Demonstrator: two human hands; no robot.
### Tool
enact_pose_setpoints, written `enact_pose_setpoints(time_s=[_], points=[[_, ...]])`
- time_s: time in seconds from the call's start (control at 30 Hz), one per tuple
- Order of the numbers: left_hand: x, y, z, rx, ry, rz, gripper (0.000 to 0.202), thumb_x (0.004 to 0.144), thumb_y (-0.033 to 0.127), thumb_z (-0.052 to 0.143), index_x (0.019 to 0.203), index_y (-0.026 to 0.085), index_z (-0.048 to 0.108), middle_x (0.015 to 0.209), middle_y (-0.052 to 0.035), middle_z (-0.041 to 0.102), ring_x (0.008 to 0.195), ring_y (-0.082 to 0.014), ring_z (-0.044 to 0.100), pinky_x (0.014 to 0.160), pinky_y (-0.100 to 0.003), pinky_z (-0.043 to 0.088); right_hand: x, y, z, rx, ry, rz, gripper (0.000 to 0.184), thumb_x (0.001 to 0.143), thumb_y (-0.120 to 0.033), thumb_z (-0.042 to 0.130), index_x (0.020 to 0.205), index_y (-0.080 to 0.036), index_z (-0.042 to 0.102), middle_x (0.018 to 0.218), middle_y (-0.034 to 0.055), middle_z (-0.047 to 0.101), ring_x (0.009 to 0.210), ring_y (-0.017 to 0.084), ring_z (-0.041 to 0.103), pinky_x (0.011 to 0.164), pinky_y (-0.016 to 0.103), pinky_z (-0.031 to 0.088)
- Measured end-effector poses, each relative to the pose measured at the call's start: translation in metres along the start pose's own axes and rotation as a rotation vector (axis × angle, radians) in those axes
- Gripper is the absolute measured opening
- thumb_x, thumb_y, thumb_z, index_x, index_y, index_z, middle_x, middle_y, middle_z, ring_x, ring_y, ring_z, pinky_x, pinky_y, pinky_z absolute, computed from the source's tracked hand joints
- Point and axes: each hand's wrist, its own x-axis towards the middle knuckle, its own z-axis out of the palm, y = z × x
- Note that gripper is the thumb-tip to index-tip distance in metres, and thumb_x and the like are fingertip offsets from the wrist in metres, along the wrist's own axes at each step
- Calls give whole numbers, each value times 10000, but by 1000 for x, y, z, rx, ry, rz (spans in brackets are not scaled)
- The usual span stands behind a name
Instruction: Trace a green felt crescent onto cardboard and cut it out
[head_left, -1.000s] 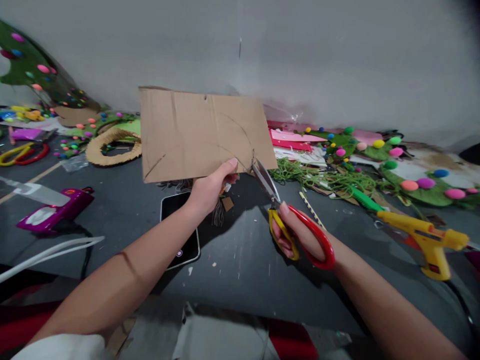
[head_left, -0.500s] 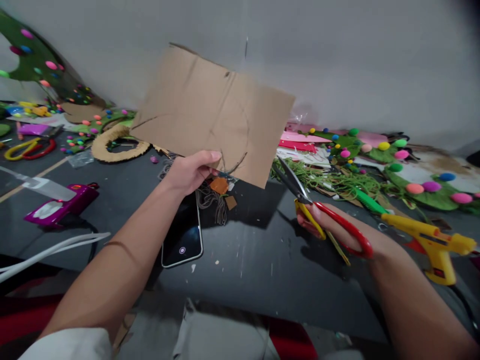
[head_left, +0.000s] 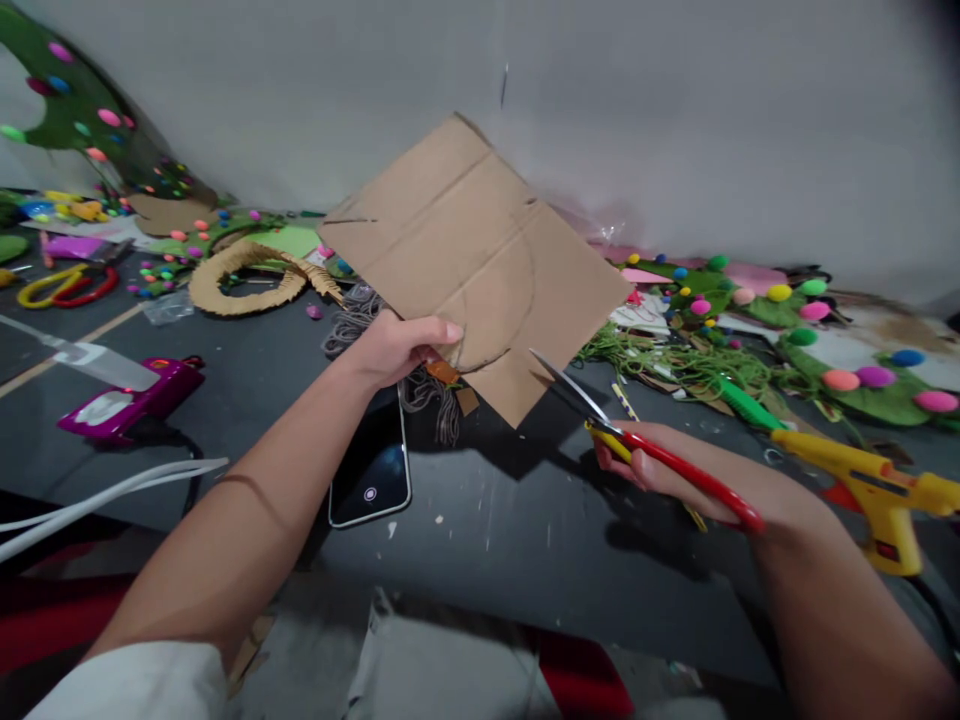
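My left hand [head_left: 401,346] pinches the lower edge of a brown cardboard sheet [head_left: 472,255] and holds it tilted above the dark table [head_left: 487,530]. A curved pencil line and a short cut show on the sheet near my fingers. My right hand [head_left: 675,470] grips red-and-yellow scissors [head_left: 645,445]; their blades point up-left and sit just below the sheet's lower right edge, not touching it.
A phone [head_left: 371,465] lies under my left wrist beside grey yarn [head_left: 424,390]. A yellow glue gun [head_left: 877,490] lies at the right, a purple glue gun [head_left: 124,400] at the left. Green felt with pompoms [head_left: 787,320], a twine ring [head_left: 247,275] and other scissors [head_left: 60,287] crowd the back.
My left hand has turned the cardboard clockwise, so a corner now points up. The scissors came out of the cut, swung right and lower, and now lie flatter below the sheet.
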Motion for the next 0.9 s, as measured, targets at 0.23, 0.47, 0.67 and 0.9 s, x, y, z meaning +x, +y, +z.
enact_pose_setpoints(time_s=[0.23,0.47,0.67,0.9], points=[[-1,-2,7,23,-39,38,230,502,257,794,659,205,633,557,52,535,450,-73,415,388,-211,288,8,-20,11,8,20,194,589,958,-776,549,791,-214,495,720,-16,462,637,135,410,561,278,329],[0,-3,7,-4,-63,17,245,505,235,798,685,194,637,556,65,540,442,-70,445,383,-202,311,14,-23,17,-111,131,345,587,929,-685,661,676,-225,397,599,-50,360,536,112,343,505,276,236],[3,-8,7,-25,-37,-29,329,482,233,804,785,194,682,653,46,646,503,-87,531,404,-191,352,16,-24,22,-177,200,314,649,898,-717,665,598,-225,365,558,-44,308,506,110,313,494,292,203],[1,-4,5,5,-46,-33,327,486,254,795,786,196,678,650,48,640,488,-89,525,395,-199,330,16,-16,24,-312,256,184,694,926,-766,582,559,-228,342,570,-44,244,568,119,190,506,304,175]])
